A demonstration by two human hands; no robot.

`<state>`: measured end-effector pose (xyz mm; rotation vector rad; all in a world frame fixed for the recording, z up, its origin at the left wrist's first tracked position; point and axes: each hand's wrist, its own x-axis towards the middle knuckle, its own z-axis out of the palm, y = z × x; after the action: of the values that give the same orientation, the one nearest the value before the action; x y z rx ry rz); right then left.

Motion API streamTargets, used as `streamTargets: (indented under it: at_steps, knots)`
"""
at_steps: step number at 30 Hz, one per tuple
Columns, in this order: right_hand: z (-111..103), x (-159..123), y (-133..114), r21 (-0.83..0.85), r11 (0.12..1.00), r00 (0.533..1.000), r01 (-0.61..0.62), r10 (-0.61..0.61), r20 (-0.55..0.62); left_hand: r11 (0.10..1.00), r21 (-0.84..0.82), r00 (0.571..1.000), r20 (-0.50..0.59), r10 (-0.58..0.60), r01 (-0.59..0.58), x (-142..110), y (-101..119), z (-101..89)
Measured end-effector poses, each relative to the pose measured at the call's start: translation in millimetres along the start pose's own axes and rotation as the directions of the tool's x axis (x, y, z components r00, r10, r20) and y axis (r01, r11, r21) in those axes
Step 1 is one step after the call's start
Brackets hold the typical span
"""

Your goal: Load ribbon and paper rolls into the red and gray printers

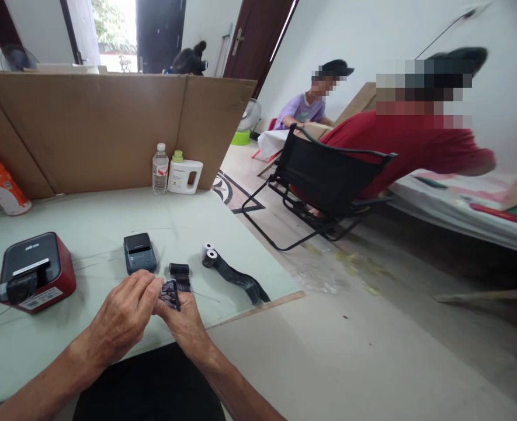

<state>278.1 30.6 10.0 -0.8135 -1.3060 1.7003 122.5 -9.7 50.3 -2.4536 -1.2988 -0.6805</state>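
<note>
Above the table's near part, my left hand (pixel 124 310) and my right hand (pixel 190 324) meet, fingers closed around a crumpled, glossy black film strip (pixel 169 294). Part of the film is hidden behind the fingers. Just beyond my right hand lies a small roll of black ribbon (pixel 179 270), its loose end trailing toward me. A small dark blue-grey portable printer (pixel 139 252) rests past my left hand. Farther right, two small rolls with white ends (pixel 210 255) sit together, and a long black strip (pixel 243 278) runs from them to the table edge.
A red and black label printer (pixel 37 272) stands on the pale green table (pixel 96 219) at left. Near the cardboard screen (pixel 109 134) are an orange bottle (pixel 4 184), a water bottle (pixel 160 169) and a white jug (pixel 183 176). Two people sit right, near a black folding chair (pixel 332 181).
</note>
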Motion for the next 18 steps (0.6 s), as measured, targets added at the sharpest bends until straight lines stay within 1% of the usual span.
streamTargets:
  at_steps: [3,4,6,7,9,11,12,14,16,18]
  knots:
    - [-12,-1,11,-0.036,0.999,0.998,-0.029,0.027,-0.055,0.989,-0.144,0.998,0.044,-0.035,0.041,-4,-11,7.1]
    - [-19,0,14,-0.053,0.998,0.996,-0.041,0.037,-0.083,0.978,-0.194,0.996,0.052,-0.069,0.077,-4,-18,9.7]
    - [-33,6,15,-0.086,0.995,0.987,-0.056,0.043,-0.153,0.945,-0.259,0.979,0.059,-0.193,0.201,-3,-39,16.6]
    - [-40,11,15,-0.099,0.993,0.982,-0.055,0.037,-0.183,0.921,-0.263,0.958,0.058,-0.281,0.286,-3,-52,21.2]
    - [-51,26,12,-0.122,0.992,0.978,-0.039,0.012,-0.21,0.853,-0.263,0.892,0.088,-0.443,0.45,-1,-81,32.9]
    - [-58,45,8,-0.143,0.99,0.98,-0.018,-0.011,-0.2,0.777,-0.299,0.831,0.155,-0.534,0.554,1,-107,46.4]
    - [-60,56,7,-0.152,0.988,0.982,-0.016,-0.013,-0.189,0.749,-0.323,0.815,0.197,-0.544,0.578,1,-119,53.1]
    - [-61,75,7,-0.16,0.987,0.985,-0.021,-0.008,-0.175,0.713,-0.374,0.805,0.266,-0.531,0.593,2,-136,65.2]
    - [-59,91,9,-0.163,0.986,0.986,-0.023,-0.004,-0.165,0.697,-0.421,0.814,0.291,-0.502,0.58,2,-146,74.4]
    - [-58,101,12,-0.167,0.986,0.987,-0.029,0.002,-0.161,0.687,-0.464,0.829,0.286,-0.481,0.559,2,-151,80.2]
